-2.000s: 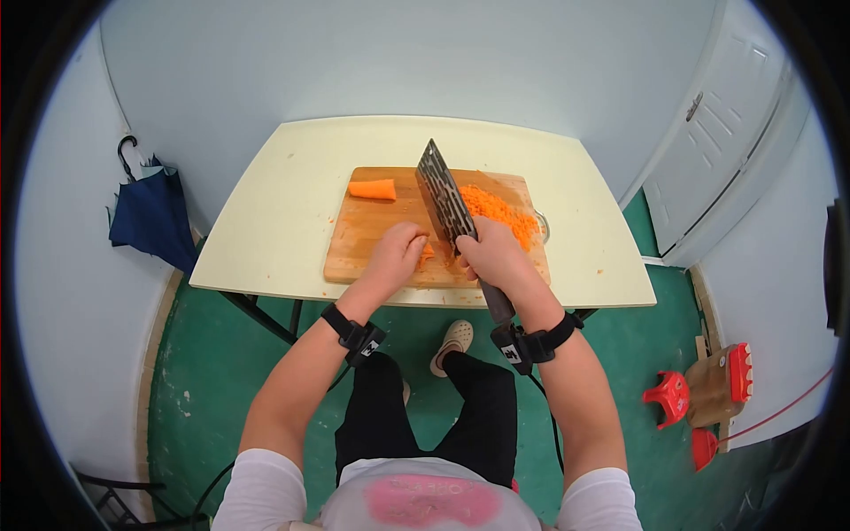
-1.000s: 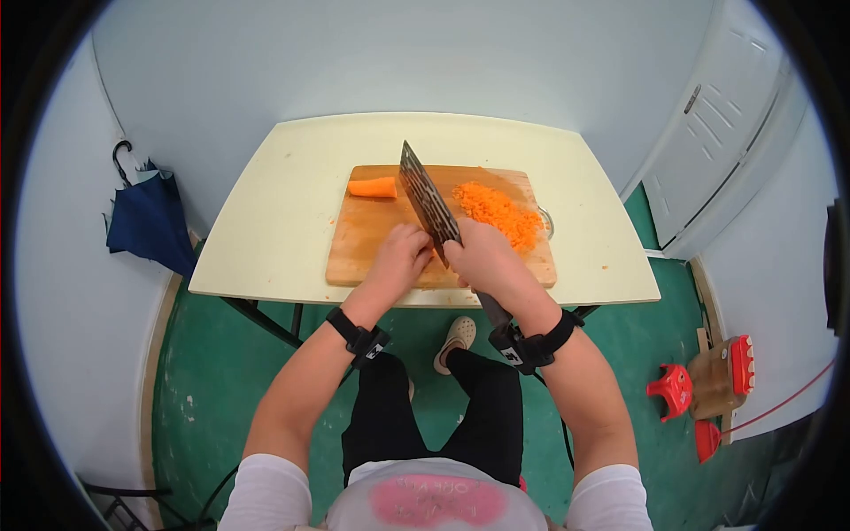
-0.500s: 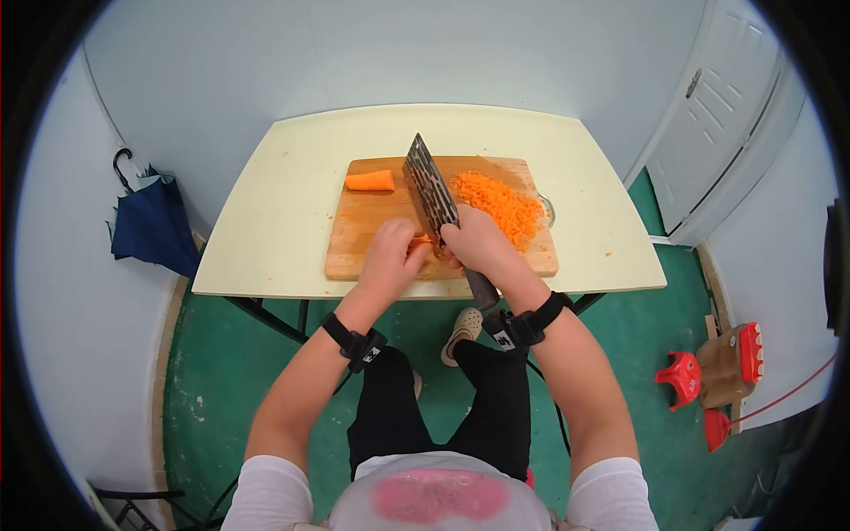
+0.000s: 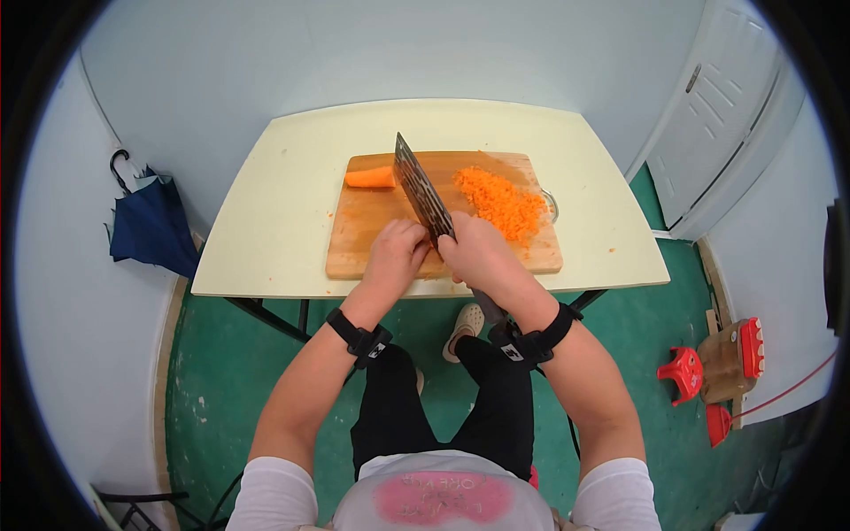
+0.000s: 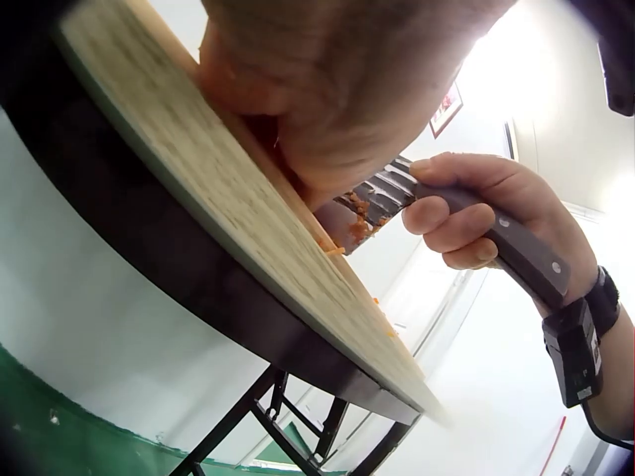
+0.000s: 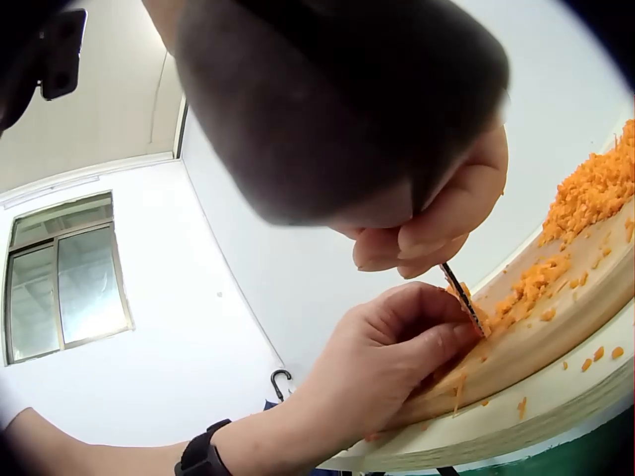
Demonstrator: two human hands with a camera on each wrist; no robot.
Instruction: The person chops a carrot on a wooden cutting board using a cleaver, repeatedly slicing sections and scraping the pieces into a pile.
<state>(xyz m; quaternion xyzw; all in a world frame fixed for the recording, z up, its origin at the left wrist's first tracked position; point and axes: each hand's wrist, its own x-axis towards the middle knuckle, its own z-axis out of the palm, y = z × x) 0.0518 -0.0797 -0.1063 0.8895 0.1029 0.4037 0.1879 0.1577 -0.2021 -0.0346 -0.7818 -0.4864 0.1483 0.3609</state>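
Note:
The right hand (image 4: 481, 252) grips the handle of a dark patterned cleaver (image 4: 423, 190), its blade upright over the wooden cutting board (image 4: 363, 217), right beside the left fingertips. In the right wrist view the blade's edge (image 6: 466, 300) meets the board. The left hand (image 4: 394, 257) rests on the board near its front edge, fingers curled and thumb drawn in, pinching a small carrot piece mostly hidden beneath them. Orange bits cling to the blade (image 5: 362, 213) in the left wrist view. A heap of minced carrot (image 4: 503, 203) lies at right, a larger carrot piece (image 4: 370, 178) at back left.
The board lies on a cream table (image 4: 266, 212); a metal ring (image 4: 552, 206) shows at the board's right edge. Carrot crumbs (image 6: 598, 354) lie on the table near the board. A blue umbrella (image 4: 152, 221) hangs at left; a red stool (image 4: 682, 375) stands on the floor at right.
The cleaver's blade tip has swung left and now overlaps the end of the large carrot piece. The small orange piece seen at the left fingers half a second ago is now mostly covered.

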